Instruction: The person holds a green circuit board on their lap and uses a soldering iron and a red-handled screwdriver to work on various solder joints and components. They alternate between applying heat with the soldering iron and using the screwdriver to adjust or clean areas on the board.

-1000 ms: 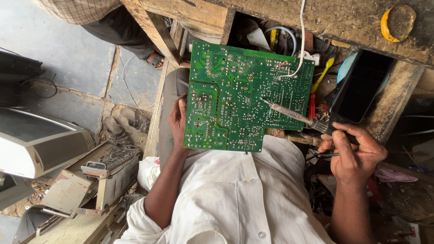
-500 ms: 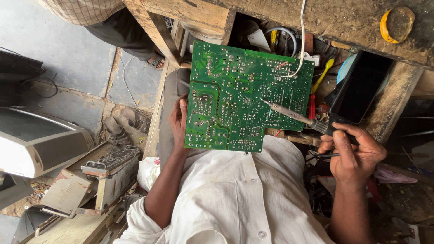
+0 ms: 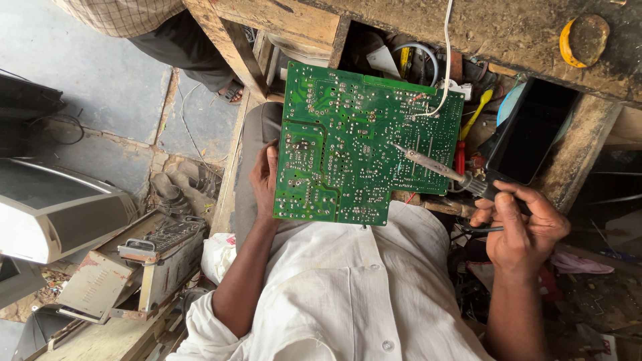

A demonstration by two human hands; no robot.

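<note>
a green circuit board [image 3: 364, 144], solder side up, sits propped over the person's lap just below a rough wooden bench [image 3: 428, 27], w/ a white wire [image 3: 447, 60] running up from its top right corner. the left hand [image 3: 264, 177] is curled round the board's left edge, thumb on top, holding it steady. the right hand [image 3: 521, 227] is closed in a pen-style grip on a soldering iron [image 3: 441, 168], whose tip rests on a joint right of the board's centre. compared w/ the views a sec and half a sec ago, almost nothing has shifted: board at the same tilt, tip on about the same spot, right hand in the same place. judged from that, the iron is dwelling on one joint, not hopping between points. a thin black wire [image 3: 478, 229] passes under the right fingers; what it leads to can't be made out. around: a dark phone-like slab [image 3: 531, 134] leaning under the bench, a yellow-handled tool [image 3: 478, 110], a roll of yellow tape [image 3: 583, 39] on the benchtop, opened electronics chassis [image 3: 144, 257] on the floor at left, and a 2nd person's checked sleeve [image 3: 127, 13] at top left.
</note>
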